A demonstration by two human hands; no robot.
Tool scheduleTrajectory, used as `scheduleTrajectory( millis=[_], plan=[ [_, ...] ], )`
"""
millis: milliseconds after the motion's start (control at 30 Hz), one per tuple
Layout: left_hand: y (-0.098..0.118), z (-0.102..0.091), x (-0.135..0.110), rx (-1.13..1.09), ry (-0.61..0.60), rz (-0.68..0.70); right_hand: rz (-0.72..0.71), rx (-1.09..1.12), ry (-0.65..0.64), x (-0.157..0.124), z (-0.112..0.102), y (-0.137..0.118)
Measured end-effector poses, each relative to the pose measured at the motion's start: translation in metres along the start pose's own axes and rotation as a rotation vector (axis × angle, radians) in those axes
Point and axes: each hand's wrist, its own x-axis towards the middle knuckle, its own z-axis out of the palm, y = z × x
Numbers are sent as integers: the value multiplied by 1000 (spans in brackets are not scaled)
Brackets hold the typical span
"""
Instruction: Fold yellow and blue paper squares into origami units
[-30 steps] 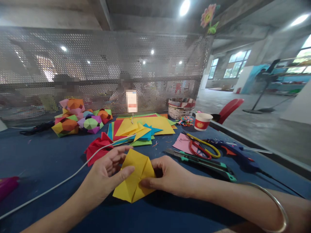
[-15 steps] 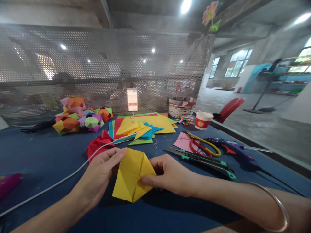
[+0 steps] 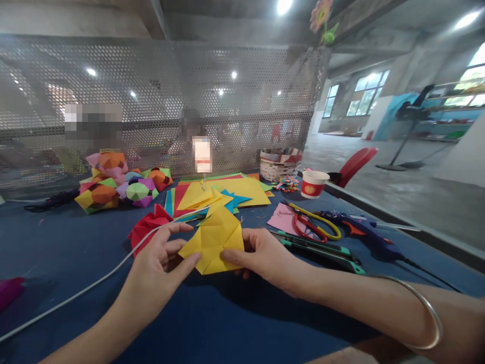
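A folded sheet of yellow paper (image 3: pixel 212 237), creased toward its middle, is held up in front of me above the blue table. My right hand (image 3: pixel 267 258) pinches its right side, thumb pressed on the face and fingers behind. At the left corner, my left hand (image 3: pixel 157 265) has its thumb on the paper; the index finger is raised away, and the other fingertips are partly hidden behind the corner. Just past my left hand lies crumpled or folded red paper (image 3: pixel 148 225). Beyond the held piece is a stack of coloured paper sheets (image 3: pixel 250 191).
Scissors (image 3: pixel 329 222), a cutter knife (image 3: pixel 322 253), a pink paper piece (image 3: pixel 282 217) and a glue gun (image 3: pixel 371 235) lie at right. A paper cup (image 3: pixel 314 184) and basket (image 3: pixel 280 164) stand behind. Paper balls (image 3: pixel 100 194) sit back left. A white cable (image 3: pixel 94 283) crosses the table.
The yellow paper has turned, with its point now at the top and its lower edge higher. My left hand has shifted from the paper's upper left to its left corner. My right hand keeps its pinch.
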Motion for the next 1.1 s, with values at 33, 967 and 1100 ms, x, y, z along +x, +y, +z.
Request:
scheduleTrajectory(
  millis=[33, 967, 1100],
  plan=[
    [0, 0, -1, 21, 18, 27, 0, 9, -3, 0, 0, 0],
    [0, 2, -8, 472, 176, 351, -21, 35, -51, -3, 3, 2],
    [1, 2, -9, 478, 183, 369, -100, -33, -42, -3, 5, 4]
  ],
)
